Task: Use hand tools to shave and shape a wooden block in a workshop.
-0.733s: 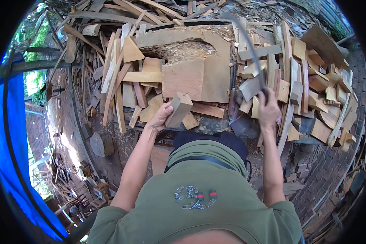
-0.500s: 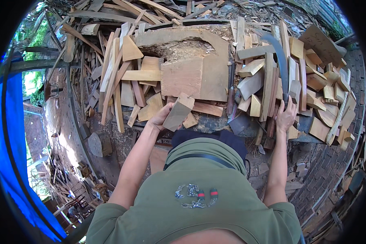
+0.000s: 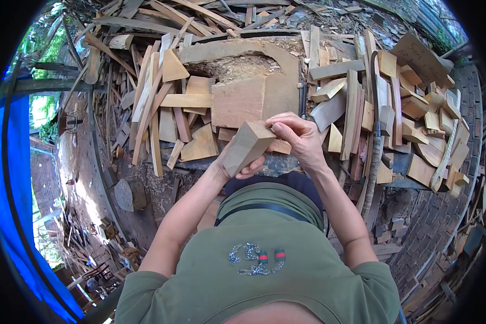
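The curved blade (image 3: 374, 154) now lies on the offcuts (image 3: 352, 116), freeing your right hand (image 3: 299, 137) to pinch at the end of the wooden block (image 3: 247, 146), perhaps on something tiny. Your left hand (image 3: 221, 164) grips the block before your waist.

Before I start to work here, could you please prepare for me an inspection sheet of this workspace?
Surface: wooden slab, ragged hollow in its top.
Work items: wood block, held in the air; curved-bladed tool lying among wood pieces at right.
Clutter: wood pieces piled on both sides of the slab.
Hands: left hand grips the wood block; right hand at its upper end, whether pinching something unclear.
Cables: nothing clearly seen.
Surroundings: blue sheet at left, brick paving at right.
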Demonstrator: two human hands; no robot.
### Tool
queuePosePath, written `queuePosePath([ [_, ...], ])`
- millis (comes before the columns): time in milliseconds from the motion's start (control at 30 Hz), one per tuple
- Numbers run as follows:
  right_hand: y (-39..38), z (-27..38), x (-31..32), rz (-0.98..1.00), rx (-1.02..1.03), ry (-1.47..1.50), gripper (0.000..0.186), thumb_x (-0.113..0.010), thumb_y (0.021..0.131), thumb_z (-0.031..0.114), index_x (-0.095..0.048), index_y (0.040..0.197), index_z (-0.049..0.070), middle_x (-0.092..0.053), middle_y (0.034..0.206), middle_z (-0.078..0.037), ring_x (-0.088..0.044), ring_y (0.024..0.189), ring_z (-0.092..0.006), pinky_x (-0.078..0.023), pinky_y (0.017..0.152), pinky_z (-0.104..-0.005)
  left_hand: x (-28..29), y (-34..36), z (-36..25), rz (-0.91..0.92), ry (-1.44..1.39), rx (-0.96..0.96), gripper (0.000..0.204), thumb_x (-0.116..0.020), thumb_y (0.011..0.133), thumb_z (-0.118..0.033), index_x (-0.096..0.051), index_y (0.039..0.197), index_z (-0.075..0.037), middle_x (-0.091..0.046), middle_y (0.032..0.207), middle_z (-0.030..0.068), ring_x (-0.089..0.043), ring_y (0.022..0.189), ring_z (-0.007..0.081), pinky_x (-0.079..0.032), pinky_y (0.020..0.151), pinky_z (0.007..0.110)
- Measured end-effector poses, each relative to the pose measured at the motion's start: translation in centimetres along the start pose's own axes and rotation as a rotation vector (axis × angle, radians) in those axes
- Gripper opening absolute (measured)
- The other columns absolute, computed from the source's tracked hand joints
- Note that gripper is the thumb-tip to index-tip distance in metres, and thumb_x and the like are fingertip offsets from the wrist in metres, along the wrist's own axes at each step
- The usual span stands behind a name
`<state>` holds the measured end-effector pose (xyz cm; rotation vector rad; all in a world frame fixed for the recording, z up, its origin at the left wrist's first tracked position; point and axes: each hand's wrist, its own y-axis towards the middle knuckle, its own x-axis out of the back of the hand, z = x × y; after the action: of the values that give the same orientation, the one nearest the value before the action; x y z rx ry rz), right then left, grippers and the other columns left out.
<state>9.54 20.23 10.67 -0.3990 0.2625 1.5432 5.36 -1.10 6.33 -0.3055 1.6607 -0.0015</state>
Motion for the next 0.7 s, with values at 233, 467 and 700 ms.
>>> queuePosePath([
  [233,-1.3,0.7,-1.2,-0.039,0.183,-0.224,0.015,-0.060,0.098,0.011,-0.068,0.104,0.000,-0.063,0.106,-0.006,-0.059,0.101,-0.0135,-0.048,0.087,-0.0277,0.6,0.1,0.7,0.064,-0.150,0.097,0.077,-0.038,0.095,-0.066,-0.050,0.130,0.002,-0.056,0.075,0.0183,-0.051,0.048,0.0179,-0.042,0.032,0.025],
  [467,-3.0,-0.7,-3.9,-0.266,0.184,-0.206,0.013,-0.052,0.101,0.006,-0.062,0.104,-0.001,-0.060,0.107,-0.007,-0.057,0.101,-0.0138,-0.046,0.092,-0.0279,0.9,-0.7,0.0,0.006,0.061,0.147,0.078,-0.035,0.093,-0.073,-0.057,0.121,-0.004,-0.061,0.082,0.0129,-0.060,0.055,0.0168,-0.046,0.038,0.025],
  [700,-3.6,-0.3,-5.7,-0.187,-0.192,-0.153,0.041,-0.054,0.101,0.033,-0.052,0.134,0.008,-0.057,0.121,-0.002,-0.054,0.107,-0.0101,-0.046,0.087,-0.0265,-1.1,-1.9,0.2,-0.367,0.545,-0.137,0.053,-0.054,0.098,-0.052,-0.060,0.124,-0.006,-0.066,0.102,0.0027,-0.063,0.085,0.0069,-0.052,0.068,0.024],
])
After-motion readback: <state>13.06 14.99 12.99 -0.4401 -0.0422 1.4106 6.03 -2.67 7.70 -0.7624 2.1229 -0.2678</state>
